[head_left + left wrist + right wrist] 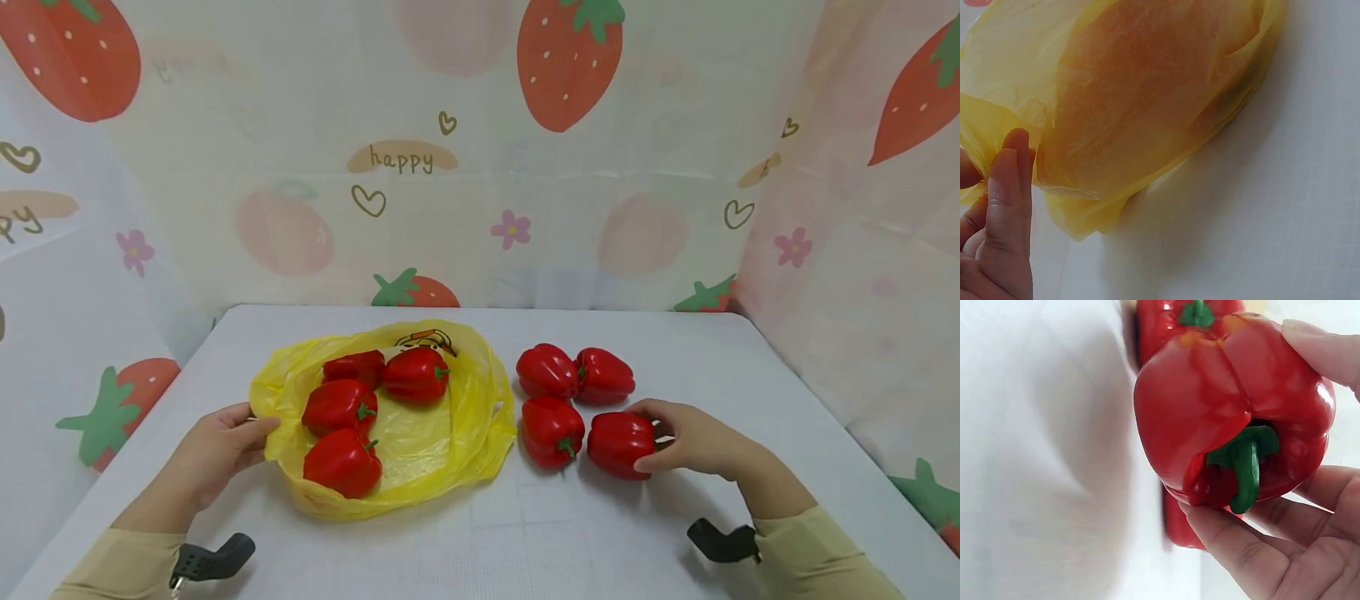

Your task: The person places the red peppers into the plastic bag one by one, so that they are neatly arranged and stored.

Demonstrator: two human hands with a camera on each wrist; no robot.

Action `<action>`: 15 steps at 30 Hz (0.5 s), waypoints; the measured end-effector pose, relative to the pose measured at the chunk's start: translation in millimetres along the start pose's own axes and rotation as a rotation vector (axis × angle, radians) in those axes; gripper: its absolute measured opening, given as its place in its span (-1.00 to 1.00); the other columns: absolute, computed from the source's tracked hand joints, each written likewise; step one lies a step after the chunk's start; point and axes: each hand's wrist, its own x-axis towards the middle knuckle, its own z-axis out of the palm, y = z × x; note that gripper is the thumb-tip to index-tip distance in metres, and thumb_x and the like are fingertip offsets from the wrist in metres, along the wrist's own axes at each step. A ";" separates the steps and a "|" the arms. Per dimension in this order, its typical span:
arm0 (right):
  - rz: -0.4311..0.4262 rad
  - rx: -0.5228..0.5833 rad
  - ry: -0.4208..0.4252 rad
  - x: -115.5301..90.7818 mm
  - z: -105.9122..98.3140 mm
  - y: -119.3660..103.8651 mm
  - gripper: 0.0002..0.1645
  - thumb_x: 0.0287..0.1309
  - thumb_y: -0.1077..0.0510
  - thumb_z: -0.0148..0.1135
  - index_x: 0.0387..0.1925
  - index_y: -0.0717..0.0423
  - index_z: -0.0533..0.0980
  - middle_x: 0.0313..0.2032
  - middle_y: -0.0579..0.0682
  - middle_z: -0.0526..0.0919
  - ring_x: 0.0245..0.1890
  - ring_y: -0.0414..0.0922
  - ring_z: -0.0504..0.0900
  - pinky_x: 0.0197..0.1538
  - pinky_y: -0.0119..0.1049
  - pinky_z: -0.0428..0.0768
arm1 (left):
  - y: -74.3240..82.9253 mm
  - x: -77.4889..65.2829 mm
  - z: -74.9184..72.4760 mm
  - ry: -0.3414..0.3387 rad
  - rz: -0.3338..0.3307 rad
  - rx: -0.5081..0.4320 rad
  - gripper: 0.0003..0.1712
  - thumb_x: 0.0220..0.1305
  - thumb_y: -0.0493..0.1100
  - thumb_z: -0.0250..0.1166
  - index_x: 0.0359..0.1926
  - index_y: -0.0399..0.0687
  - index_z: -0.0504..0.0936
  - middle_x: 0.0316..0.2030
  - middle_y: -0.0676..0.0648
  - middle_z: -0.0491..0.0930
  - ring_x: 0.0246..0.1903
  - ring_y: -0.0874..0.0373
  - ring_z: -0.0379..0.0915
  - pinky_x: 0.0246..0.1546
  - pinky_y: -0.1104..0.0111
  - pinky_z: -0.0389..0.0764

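Note:
My left hand (221, 454) pinches the left edge of an open yellow plastic bag (405, 492) lying on the table; the left wrist view shows thumb and fingers on the thin film (1097, 112). Inside the bag are several red bell peppers (341, 462) with green stems, mostly along its left and back. My right hand (701, 442) holds another red bell pepper (621, 446) to the right of the bag. In the right wrist view, thumb and fingers are around this pepper (1191, 412), its green stem facing the camera. Whether it touches the table is unclear.
Three more red bell peppers stand close together between the bag and my right hand: one in front (552, 432), two behind (546, 371) (604, 377). The white table (480, 550) ends at a strawberry-printed curtain (480, 183), which also runs along both sides.

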 end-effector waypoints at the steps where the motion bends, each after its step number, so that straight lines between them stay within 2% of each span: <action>1: -0.013 0.003 0.001 -0.3 -1.7 -1.4 -0.25 -0.20 0.04 0.45 0.09 0.07 0.35 -0.04 0.05 0.49 -0.04 0.02 0.46 -0.20 -0.19 0.61 | -0.2 0.2 -0.1 0.000 -0.001 0.000 -0.21 0.25 0.16 0.10 0.29 -0.31 0.18 0.02 -0.12 0.49 -0.22 0.23 0.52 -0.17 0.40 0.58; 9: -0.087 0.003 0.031 0.4 -13.8 -14.1 -0.20 -0.17 0.05 0.44 0.14 0.10 0.31 -0.01 0.11 0.46 -0.03 0.05 0.48 -0.23 -0.20 0.63 | -2.3 1.4 -0.6 0.002 -0.004 0.007 -0.19 0.24 0.18 0.10 0.30 -0.29 0.18 0.03 -0.14 0.48 -0.21 0.23 0.52 -0.16 0.40 0.58; 15: -0.144 0.016 0.044 5.7 -17.2 -24.8 -0.25 -0.12 0.07 0.41 0.14 0.09 0.31 -0.01 0.11 0.47 -0.03 0.06 0.49 -0.23 -0.21 0.63 | -3.6 2.1 -1.1 0.004 -0.001 0.005 -0.19 0.23 0.18 0.11 0.30 -0.29 0.18 0.01 -0.14 0.49 -0.21 0.22 0.52 -0.16 0.40 0.58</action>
